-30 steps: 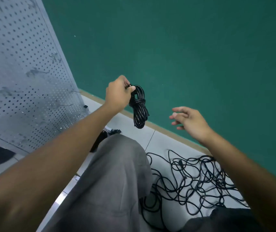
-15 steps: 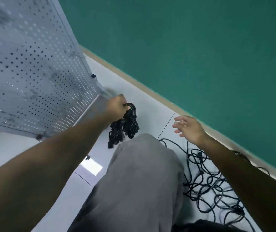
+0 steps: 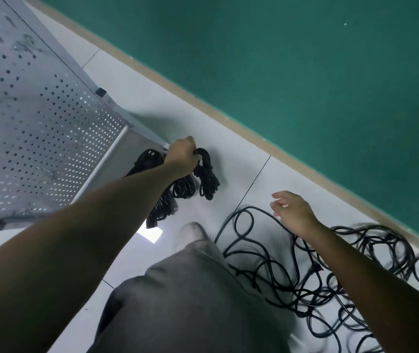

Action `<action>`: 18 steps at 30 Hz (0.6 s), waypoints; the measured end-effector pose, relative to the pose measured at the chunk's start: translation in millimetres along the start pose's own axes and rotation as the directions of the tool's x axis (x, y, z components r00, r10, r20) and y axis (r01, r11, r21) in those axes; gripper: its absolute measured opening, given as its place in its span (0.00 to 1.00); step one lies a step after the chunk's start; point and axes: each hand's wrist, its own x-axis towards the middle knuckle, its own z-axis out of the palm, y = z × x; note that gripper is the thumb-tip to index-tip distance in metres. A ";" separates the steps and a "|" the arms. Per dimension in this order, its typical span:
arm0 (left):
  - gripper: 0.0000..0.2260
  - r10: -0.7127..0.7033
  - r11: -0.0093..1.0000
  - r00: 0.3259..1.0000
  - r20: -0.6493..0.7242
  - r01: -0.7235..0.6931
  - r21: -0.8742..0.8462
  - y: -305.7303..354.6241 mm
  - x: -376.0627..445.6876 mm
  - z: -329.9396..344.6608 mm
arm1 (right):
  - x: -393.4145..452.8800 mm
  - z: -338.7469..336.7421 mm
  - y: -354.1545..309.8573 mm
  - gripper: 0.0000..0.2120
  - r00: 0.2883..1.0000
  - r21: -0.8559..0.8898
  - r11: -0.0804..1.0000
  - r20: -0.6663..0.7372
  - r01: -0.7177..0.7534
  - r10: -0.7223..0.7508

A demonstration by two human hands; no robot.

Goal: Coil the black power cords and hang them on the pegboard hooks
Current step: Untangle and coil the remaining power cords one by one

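Head view: your left hand [image 3: 181,156] is curled tight around the top of a coiled black power cord [image 3: 207,174], whose bundle hangs down from your fist just above the white floor tiles [image 3: 152,110]. Just beside it, partly hidden behind your left forearm, more coiled cords [image 3: 175,192] lie on the floor, and a plug [image 3: 150,155] with two pale marks shows next to your wrist. These bundles sit at the foot of the grey metal pegboard [image 3: 38,118], close to its lower corner and angled base panel [image 3: 129,151]. Whether any cord touches the board, you cannot tell from here.

Your right hand [image 3: 293,210] hovers with its fingers loosely spread and holds nothing. It is above the near edge of a loose tangle of black cords [image 3: 330,271] sprawled over the tiles to your right, near the beige baseboard [image 3: 228,118] under the green wall [image 3: 305,59]. Your grey trouser leg [image 3: 190,301] fills the lower centre, between the coiled bundles and the tangle
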 end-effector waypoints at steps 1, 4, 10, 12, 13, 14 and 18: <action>0.08 0.002 1.000 1.000 0.003 -0.003 0.018 -1.0 3.7 6.1 | 6.0 0.4 6.4 0.12 1.000 -0.009 1.000 0.000 -0.005 0.005; 0.08 -0.004 0.999 1.000 -0.010 0.004 0.040 -3.1 11.4 21.7 | 20.8 0.7 20.7 0.12 1.000 -0.017 1.000 -0.008 -0.013 0.013; 0.20 0.214 0.975 0.973 -0.092 -0.206 0.082 7.4 12.2 50.8 | 44.0 0.8 41.3 0.14 0.997 -0.097 0.995 0.072 0.016 -0.009; 0.21 0.378 0.923 0.923 -0.077 -0.369 0.111 12.0 4.0 64.6 | 46.7 4.6 46.8 0.16 0.992 -0.147 0.989 0.123 0.031 -0.012; 0.21 0.422 0.905 0.905 -0.050 -0.416 0.091 14.0 -1.8 74.0 | 47.7 7.8 49.6 0.17 0.990 -0.161 0.986 0.139 0.037 -0.014; 0.19 0.455 0.890 0.891 -0.010 -0.454 0.052 15.7 -9.5 85.1 | 48.6 11.6 52.2 0.17 0.989 -0.170 0.984 0.149 0.047 -0.021; 0.16 0.499 0.854 0.835 0.231 -0.520 0.035 14.7 -39.9 131.2 | 47.3 23.0 60.5 0.19 0.985 -0.201 0.976 0.167 0.082 -0.048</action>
